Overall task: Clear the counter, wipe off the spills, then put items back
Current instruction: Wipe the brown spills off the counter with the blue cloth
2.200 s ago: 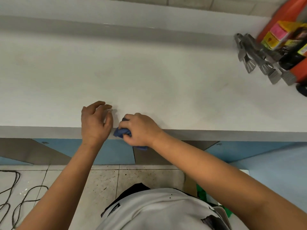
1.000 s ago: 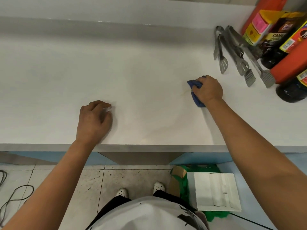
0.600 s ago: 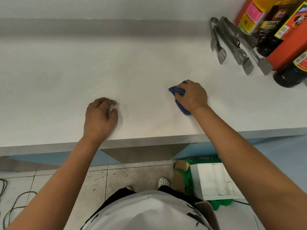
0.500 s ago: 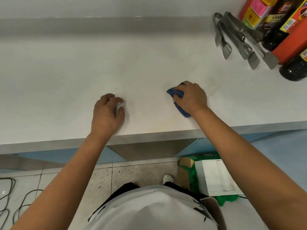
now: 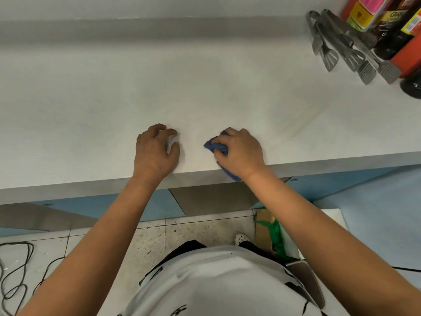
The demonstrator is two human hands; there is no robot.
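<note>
My right hand [image 5: 241,152] grips a bunched blue cloth [image 5: 215,147] and presses it on the white counter [image 5: 159,87] close to the front edge. Part of the cloth hangs over that edge below my wrist. My left hand [image 5: 156,153] rests on the counter just left of the cloth, fingers loosely curled, holding nothing. A faint wet streak shows on the counter to the right of my right hand.
Several metal tongs [image 5: 346,53] lie at the far right of the counter beside dark sauce bottles [image 5: 396,30], an orange container [image 5: 410,55] and a yellow box [image 5: 364,14]. Below are a tiled floor, black cables [image 5: 16,281] and a white box [image 5: 319,229].
My right hand has drawn the blue cloth from the right, near the tongs, back left toward the front edge beside my left hand. My left hand has stayed in place.
</note>
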